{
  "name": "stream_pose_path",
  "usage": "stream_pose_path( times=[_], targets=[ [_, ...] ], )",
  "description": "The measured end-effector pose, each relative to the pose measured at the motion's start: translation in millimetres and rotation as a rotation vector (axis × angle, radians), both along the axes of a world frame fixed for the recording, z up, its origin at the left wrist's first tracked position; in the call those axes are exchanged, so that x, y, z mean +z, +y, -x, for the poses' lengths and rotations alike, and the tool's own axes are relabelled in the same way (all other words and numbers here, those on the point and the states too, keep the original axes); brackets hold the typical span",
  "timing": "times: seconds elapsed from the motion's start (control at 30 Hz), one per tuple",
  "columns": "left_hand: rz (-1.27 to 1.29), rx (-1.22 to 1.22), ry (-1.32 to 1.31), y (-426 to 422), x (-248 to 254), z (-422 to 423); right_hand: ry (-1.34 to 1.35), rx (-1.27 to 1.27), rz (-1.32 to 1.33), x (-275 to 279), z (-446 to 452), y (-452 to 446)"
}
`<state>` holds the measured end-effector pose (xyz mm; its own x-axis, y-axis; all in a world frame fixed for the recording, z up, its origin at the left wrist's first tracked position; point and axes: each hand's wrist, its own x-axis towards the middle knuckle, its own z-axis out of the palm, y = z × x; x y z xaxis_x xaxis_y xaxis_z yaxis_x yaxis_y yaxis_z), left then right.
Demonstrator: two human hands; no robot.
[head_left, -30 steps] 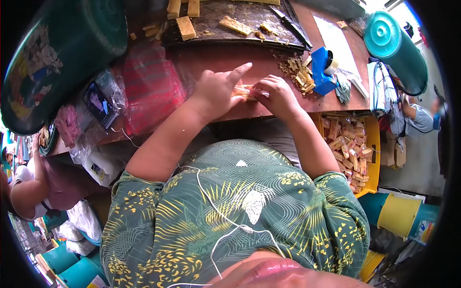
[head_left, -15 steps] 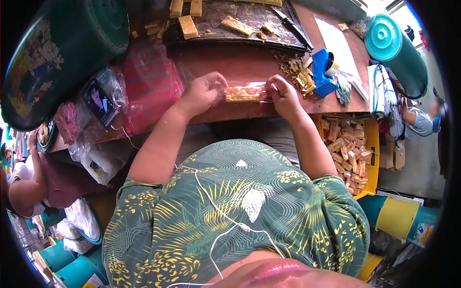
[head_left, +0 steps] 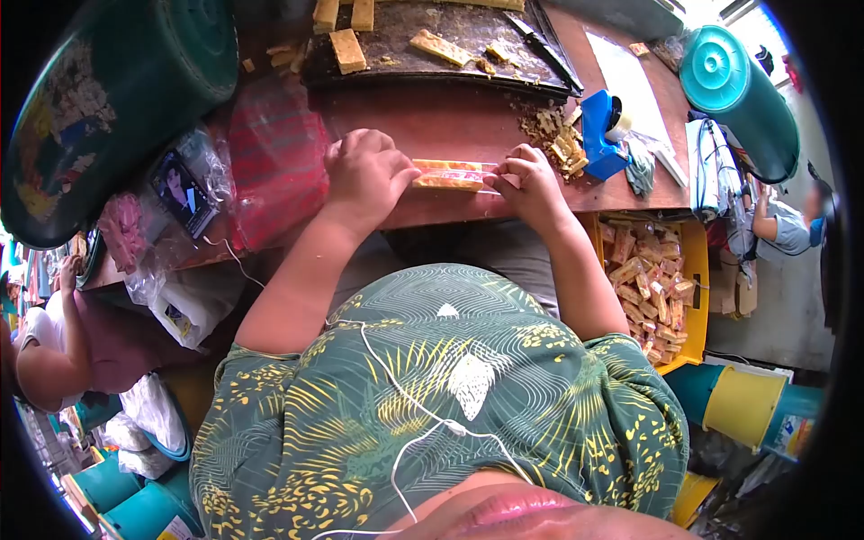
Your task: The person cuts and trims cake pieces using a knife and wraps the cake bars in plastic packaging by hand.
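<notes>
Between my hands, just above the table's front edge, is a yellowish pastry bar (head_left: 447,175) in a clear plastic wrapper with reddish print. My left hand (head_left: 367,175) is closed, thumb and fingers pinching the bar's left end. At the other end my right hand (head_left: 533,186) pinches the clear wrapper film that sticks out past the bar. To the right of that hand lies a heap of broken pastry pieces (head_left: 567,148). Beside the heap stands a blue tape dispenser (head_left: 601,135).
Behind my hands, a dark baking tray (head_left: 405,67) holds loose bars and a knife (head_left: 547,52). Red-printed plastic wrappers (head_left: 274,166) lie left. A yellow crate (head_left: 695,297) of wrapped bars stands below the table at right. Other people (head_left: 67,346) are at both sides.
My left hand has turned, its knuckles higher, and the bar has shifted slightly left. My right-hand fingers are raised and spread a little more, with more clear film showing beside them.
</notes>
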<state>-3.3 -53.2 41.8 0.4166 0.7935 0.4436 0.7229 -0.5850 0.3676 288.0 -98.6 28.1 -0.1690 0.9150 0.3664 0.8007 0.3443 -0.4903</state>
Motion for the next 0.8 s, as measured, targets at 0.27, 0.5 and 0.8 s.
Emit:
stream_pose_path(
  times=[0.27,0.5,0.8],
  targets=[
    [0.167,0.039,-0.036,17,-19,2,-0.131,-0.061,0.069,3,-1,10],
    [-0.042,-0.117,0.311,-16,-4,3,-0.35,-0.01,0.117,13,25,-34],
    [-0.042,-0.078,0.424,5,10,-10,-0.528,-0.055,-0.109,20,28,-10]
  ],
)
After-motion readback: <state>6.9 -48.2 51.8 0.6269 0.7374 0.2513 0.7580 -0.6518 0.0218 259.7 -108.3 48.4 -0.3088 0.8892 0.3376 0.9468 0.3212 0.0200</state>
